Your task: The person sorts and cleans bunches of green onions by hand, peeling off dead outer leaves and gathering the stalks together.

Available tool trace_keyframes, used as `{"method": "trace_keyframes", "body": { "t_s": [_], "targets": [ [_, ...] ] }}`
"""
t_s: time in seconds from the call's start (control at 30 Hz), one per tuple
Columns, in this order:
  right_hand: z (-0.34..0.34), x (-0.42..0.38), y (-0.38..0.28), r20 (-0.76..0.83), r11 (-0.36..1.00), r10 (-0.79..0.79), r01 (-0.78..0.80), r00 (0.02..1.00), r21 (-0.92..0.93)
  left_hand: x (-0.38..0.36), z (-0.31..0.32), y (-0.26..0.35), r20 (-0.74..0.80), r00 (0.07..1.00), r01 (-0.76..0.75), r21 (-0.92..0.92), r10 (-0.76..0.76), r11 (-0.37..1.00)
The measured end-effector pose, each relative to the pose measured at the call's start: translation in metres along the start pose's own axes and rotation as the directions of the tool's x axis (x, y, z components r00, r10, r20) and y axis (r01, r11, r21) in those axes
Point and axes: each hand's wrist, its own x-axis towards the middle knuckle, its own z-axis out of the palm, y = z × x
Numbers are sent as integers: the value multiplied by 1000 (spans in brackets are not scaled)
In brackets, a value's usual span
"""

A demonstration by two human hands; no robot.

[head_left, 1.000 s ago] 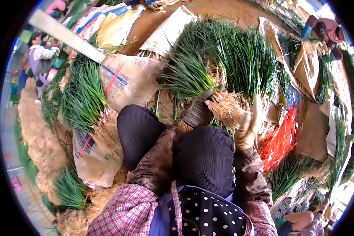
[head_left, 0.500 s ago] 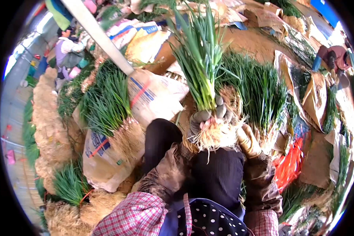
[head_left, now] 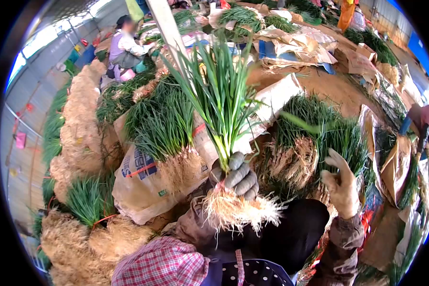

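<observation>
My left hand (head_left: 238,176), in a dark grey glove, is wrapped round a bunch of green onions (head_left: 224,114) just above its pale roots. The bunch stands upright, leaves up, with the roots hanging over my lap. My right hand (head_left: 341,183), in a light glove, is raised at the right with its fingers apart and nothing in it. Behind it lies a pile of green onions (head_left: 295,162) with tangled roots. To the left, another pile of green onions (head_left: 169,128) rests on a printed sack (head_left: 138,195).
A pale post (head_left: 169,33) rises behind the bunch. At the far left runs a long row of root bundles (head_left: 83,105). A person (head_left: 126,47) sits at the upper left; another person (head_left: 422,119) bends at the right edge. Sacks (head_left: 291,45) lie ahead.
My left hand has moved slightly left and down with the bunch. My right hand has risen away from beside the roots, its fingers now spread. The view has shifted, showing more of the background.
</observation>
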Motion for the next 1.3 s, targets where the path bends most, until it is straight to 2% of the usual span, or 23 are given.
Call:
{"method": "trace_keyframes", "body": {
  "t_s": [0.03,0.07,0.1,0.17,0.2,0.23,0.27,0.3,0.43,0.5,0.53,0.57,0.6,0.63,0.7,0.77,0.83,0.9,1.03,1.07,1.1,1.2,1.3],
  "targets": [
    [10,9,-16,4,996,-25,25,1000,87,-2,-1,-6,61,998,10,48,-13,999],
    [20,14,-24,82,994,-42,33,996,103,-6,7,-19,-14,999,-36,8,36,999],
    [27,24,-52,204,996,79,-87,976,31,-9,19,-34,-92,993,-80,-31,77,996],
    [59,39,-54,343,945,84,35,936,-326,-13,33,-52,-194,981,-24,-222,-20,975],
    [61,52,-64,478,928,307,-147,823,-343,-18,41,-64,-247,969,-50,-265,-18,963],
    [70,51,-53,395,958,156,-40,905,-285,-20,50,-74,-302,953,-78,-302,-17,950],
    [74,62,-55,448,880,325,-92,833,-466,-18,60,-77,-327,940,-40,-377,-93,925],
    [76,69,-43,413,877,308,-88,857,-472,-20,59,-83,-236,966,-4,-420,-105,908],
    [41,97,65,37,945,309,-303,950,-121,-36,72,-88,-249,954,8,-540,-170,841],
    [11,100,128,-70,895,435,-423,898,138,-39,77,-86,-242,954,21,-538,-178,843],
    [0,94,152,-60,859,502,-489,863,156,-41,78,-84,-243,954,22,-525,-175,851],
    [-8,84,181,-11,860,505,-505,863,-81,-45,79,-81,-253,954,15,-498,-162,867],
    [-8,70,166,41,763,645,-640,763,-93,-48,79,-78,-262,954,11,-466,-150,885],
    [-9,61,171,185,721,595,-418,782,-552,-50,78,-76,-273,953,-1,-434,-130,901],
    [1,30,115,195,609,395,-97,898,-787,-32,67,-80,-145,989,-76,-329,29,941],
    [10,28,54,268,711,353,-71,896,-699,-43,63,-78,-241,968,-138,-285,69,948],
    [30,23,6,250,928,130,-30,960,-371,-53,60,-76,-361,931,-137,-203,56,969],
    [51,18,-33,170,958,-256,273,952,-85,-58,67,-79,-542,840,-139,-185,17,973],
    [87,9,-75,261,906,-183,266,948,-330,-65,74,-77,-694,706,-42,-238,-140,970],
    [95,9,-69,270,950,-187,244,944,-195,-69,73,-75,-691,701,-12,-258,-176,966],
    [102,6,-67,237,975,-182,206,954,-81,-74,73,-75,-681,702,17,-276,-208,961],
    [111,1,-53,155,954,-270,285,951,-89,-86,71,-76,-677,686,73,-303,-268,950],
    [91,10,-11,-55,923,-239,209,969,-324,-80,78,-73,-736,584,151,-314,-341,937]
  ]
}}
